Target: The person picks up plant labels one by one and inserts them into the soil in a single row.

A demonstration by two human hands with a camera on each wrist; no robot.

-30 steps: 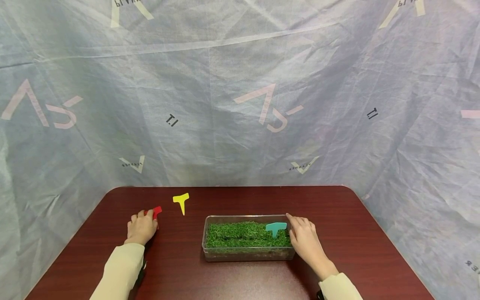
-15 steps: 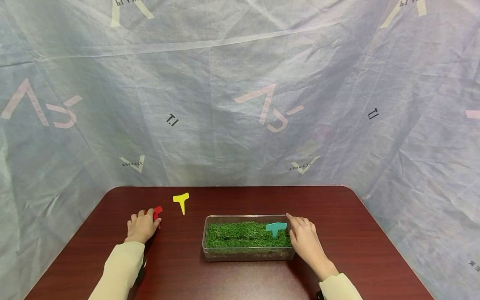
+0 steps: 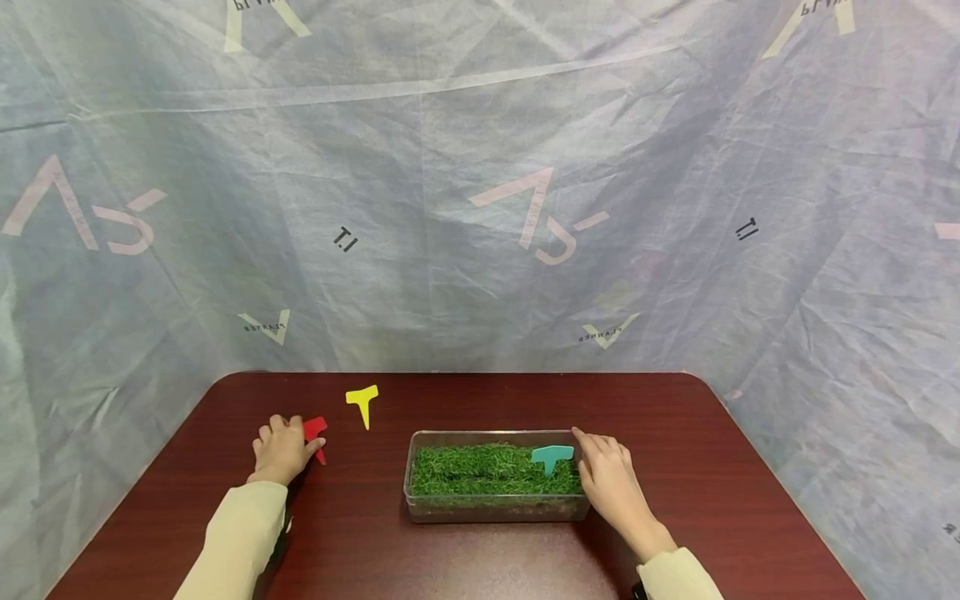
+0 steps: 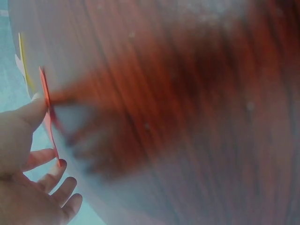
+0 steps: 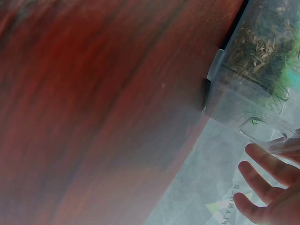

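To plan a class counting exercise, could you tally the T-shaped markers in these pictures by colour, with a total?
Red marker, in the grip of the left hand: 1
Yellow marker, lying on the table: 1
Teal marker, standing in the grass: 1
Total: 3

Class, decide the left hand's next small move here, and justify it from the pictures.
Probably lift the red tag toward the grass: the left hand holds it, a teal tag stands in the grass, and the right hand touches the tray.
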